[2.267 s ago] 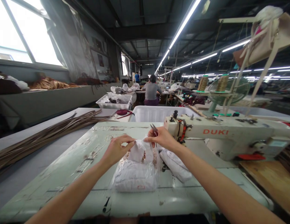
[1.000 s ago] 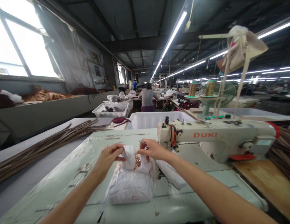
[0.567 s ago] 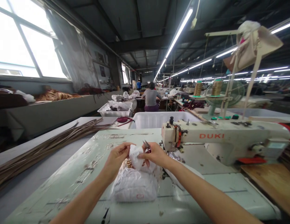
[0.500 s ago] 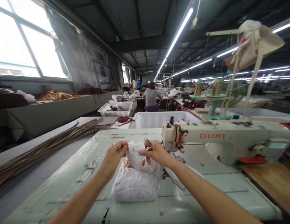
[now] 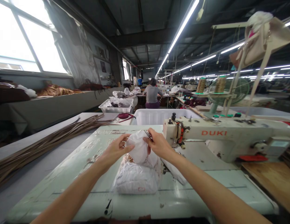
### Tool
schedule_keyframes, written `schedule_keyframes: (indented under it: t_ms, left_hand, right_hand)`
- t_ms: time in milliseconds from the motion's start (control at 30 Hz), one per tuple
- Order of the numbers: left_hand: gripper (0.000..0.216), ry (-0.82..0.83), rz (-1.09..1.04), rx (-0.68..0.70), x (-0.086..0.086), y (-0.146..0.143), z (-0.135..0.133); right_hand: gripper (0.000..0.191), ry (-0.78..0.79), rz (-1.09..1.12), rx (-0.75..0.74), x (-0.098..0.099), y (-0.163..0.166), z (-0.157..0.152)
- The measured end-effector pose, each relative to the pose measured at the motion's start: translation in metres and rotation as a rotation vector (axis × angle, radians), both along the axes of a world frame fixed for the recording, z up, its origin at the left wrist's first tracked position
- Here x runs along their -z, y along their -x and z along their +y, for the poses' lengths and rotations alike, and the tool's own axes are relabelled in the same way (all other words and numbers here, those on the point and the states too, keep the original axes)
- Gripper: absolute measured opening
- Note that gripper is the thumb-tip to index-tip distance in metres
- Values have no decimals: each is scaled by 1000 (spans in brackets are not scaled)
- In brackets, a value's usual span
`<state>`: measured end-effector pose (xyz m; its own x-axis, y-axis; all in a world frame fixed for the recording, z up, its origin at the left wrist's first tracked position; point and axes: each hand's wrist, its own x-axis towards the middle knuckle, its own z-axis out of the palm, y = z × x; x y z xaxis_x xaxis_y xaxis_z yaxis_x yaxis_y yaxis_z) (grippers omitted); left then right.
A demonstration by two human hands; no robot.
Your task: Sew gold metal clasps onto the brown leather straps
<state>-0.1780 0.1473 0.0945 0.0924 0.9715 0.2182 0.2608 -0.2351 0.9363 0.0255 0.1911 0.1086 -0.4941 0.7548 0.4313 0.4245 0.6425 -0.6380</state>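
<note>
The left hand [image 5: 115, 149] pinches the left edge of a thin, crumpled white sheet [image 5: 137, 149], thumb in front and most fingertips hidden behind it. The right hand [image 5: 160, 143] is closed on the sheet's upper right side, also gripping small metal snips [image 5: 147, 133]; only the blades show, the rest covered by the fingers. The sheet is held up over the far end of a clear plastic bag packed with white wrapped contents [image 5: 136, 180], which lies on the pale green, worn table [image 5: 72, 186]. Shiny copper-coloured pieces [image 5: 130, 158] peek out below the sheet, too small to make out. A little red-edged label [image 5: 141, 189] sits on the bag's near side, its writing too small to read.

Just right of the bag, a second white packet [image 5: 176, 172] is partly hidden by the right forearm. Beyond it stands a cream sewing machine [image 5: 205, 130] lettered "DUKI" in orange-red, its red end cut off by the right edge of the view. To the left, a bundle of long brown strips [image 5: 42, 144] runs out of view. Behind the table are a white plastic bin [image 5: 163, 115] and, farther off, a person in a grey top [image 5: 153, 93].
</note>
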Motion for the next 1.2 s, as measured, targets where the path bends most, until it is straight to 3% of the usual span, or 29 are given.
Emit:
schedule_keyframes:
  t_ms: [133,300,400,500,667,767,900,1067,1200]
  left_hand:
    - [39,-39,-49,42,-2,-5,10]
    - [40,-32,50,36,-6,-6,16]
    - [38,-20,67,74,-13,-6,14]
    - [38,13,43,78,-24,-7,12]
    - [45,55,-7,118,-34,-9,12]
    - [41,48,5,144,-31,-8,13]
    - [50,33,90,71,-23,-3,16]
    - [40,2,218,157,-16,0,20]
    - [30,-112,321,169,-15,-1,27]
  right_hand:
    - [10,-66,-19,66,1,3,11]
    - [31,86,-16,-27,4,-3,26]
    - [22,30,-47,-93,-2,-4,23]
    - [19,-9,27,-25,-8,-1,21]
    - [18,196,126,-111,-3,4,38]
    - [27,231,205,-157,0,4,49]
    - [29,303,204,-258,2,4,52]
    - [30,396,258,-348,5,5,47]
    - [26,283,204,-279,9,4,51]
